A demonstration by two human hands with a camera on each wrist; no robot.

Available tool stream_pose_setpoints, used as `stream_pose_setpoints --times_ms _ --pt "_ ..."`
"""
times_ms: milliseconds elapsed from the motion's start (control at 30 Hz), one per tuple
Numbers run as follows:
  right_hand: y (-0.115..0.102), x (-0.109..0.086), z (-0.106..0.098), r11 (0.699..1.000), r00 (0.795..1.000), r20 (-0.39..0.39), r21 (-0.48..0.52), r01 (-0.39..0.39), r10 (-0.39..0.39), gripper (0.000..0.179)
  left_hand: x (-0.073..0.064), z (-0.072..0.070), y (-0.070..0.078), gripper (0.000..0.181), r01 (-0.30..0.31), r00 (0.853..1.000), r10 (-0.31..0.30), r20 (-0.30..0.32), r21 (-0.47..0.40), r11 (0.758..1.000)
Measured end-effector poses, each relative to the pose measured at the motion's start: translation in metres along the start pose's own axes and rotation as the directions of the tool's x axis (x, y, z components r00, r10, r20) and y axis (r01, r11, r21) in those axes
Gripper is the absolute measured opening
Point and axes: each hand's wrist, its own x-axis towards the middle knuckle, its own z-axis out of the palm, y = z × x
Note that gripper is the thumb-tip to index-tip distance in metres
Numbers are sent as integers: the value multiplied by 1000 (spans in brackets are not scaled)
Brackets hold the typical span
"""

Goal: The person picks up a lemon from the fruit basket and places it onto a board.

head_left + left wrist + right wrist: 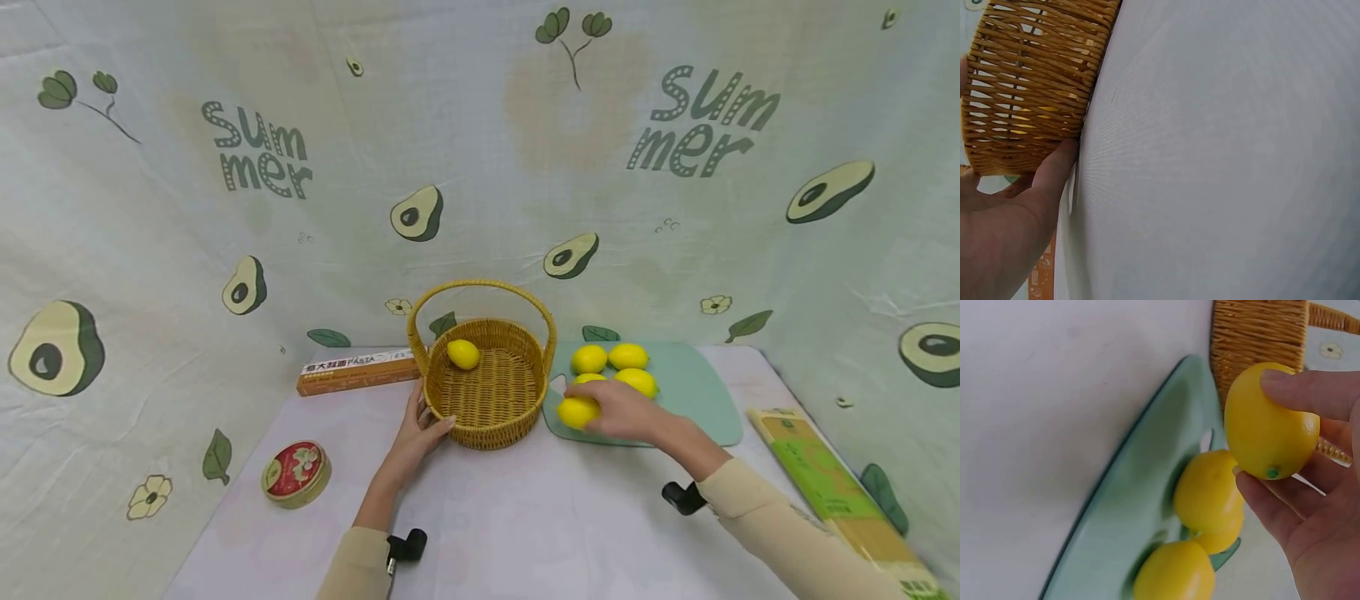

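A round wicker basket [491,435] with a tall arched handle stands on the table, and one lemon [463,354] lies inside it at the back left. My left hand [414,433] holds the basket by its left side, thumb at the front rim; the left wrist view shows a fingertip low against the woven wall [1035,81]. In my right hand [626,410] a lemon [1269,425] is held between thumb and fingers, above the front left part of a pale green cutting board [701,400]. Several more lemons [636,382] lie on that board, close together.
Behind the left hand lies a pasta box [360,371]. A round red-and-gold tin [296,473] sits at the left. Along the right edge is a green-and-yellow noodle packet [832,483]. A printed cloth [480,167] hangs behind the table.
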Motion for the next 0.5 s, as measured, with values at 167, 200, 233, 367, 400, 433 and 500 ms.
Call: stream_pose_setpoints --times_ms 167,200,233,367,400,433,500 --pt "8 -6 4 1000 1000 -3 -8 13 -13 53 1 1 0 103 2 1000 -2 -4 4 1000" --pt "9 -8 6 1000 1000 -3 -10 13 -13 54 1 1 1 103 1 1000 -1 -5 6 1000" --pt "11 -9 7 1000 1000 -5 -14 13 -13 54 1 1 1 102 -2 1000 2 -5 9 1000" --pt "17 -13 13 1000 1000 -23 -9 8 -9 55 1 1 1 101 -1 1000 1 1 1 1000" --pt "18 -14 14 1000 1000 -29 -2 8 -8 55 1 1 1 101 -1 1000 1 2 -2 1000" --pt "19 -15 16 1000 999 -35 7 9 -8 55 1 1 0 101 -2 1000 2 4 -4 1000" --pt "21 -17 19 1000 999 -41 26 -3 4 54 1 1 1 101 -1 1000 1 2 -6 1000"
